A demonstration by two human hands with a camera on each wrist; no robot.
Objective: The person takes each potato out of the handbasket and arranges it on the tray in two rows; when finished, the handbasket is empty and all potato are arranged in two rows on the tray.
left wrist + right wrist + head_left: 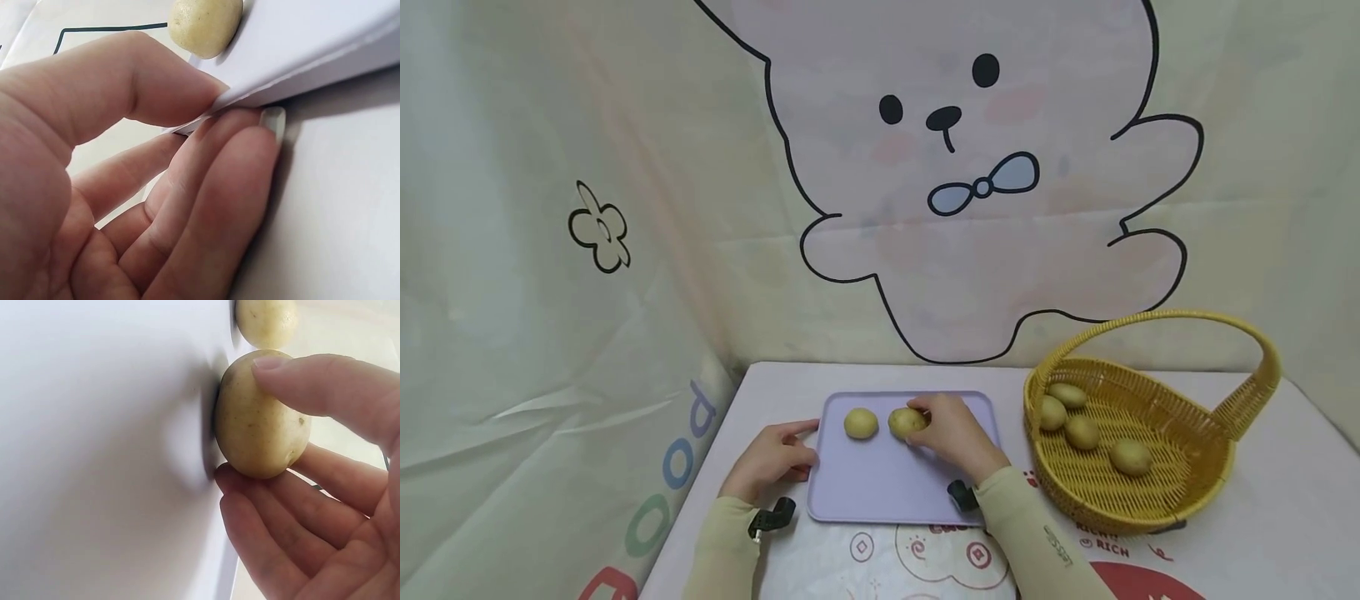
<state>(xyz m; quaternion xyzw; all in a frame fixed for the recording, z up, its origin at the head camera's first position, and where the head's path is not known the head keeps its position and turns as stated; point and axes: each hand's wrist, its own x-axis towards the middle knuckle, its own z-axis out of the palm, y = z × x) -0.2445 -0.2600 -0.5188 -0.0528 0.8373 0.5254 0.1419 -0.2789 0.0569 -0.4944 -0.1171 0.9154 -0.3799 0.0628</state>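
A lavender tray [887, 487] lies on the table with two potatoes near its far side. My right hand [951, 433] pinches the right-hand potato [904, 424] between thumb and fingers. In the right wrist view this potato [259, 425] sits against the tray surface, fingertips at its lower side. The other potato [861, 423] rests untouched to its left. At the tray's left edge, my left hand [771, 457] grips the rim. The left wrist view shows the thumb [169, 94] on the rim and the fingers [231, 175] curled below it.
A yellow woven basket [1075, 483] with a tall arched handle [1187, 315] stands right of the tray, close to my right forearm. Several potatoes lie inside, including one potato [1131, 457] apart from the others. A printed curtain [970, 250] hangs behind the table.
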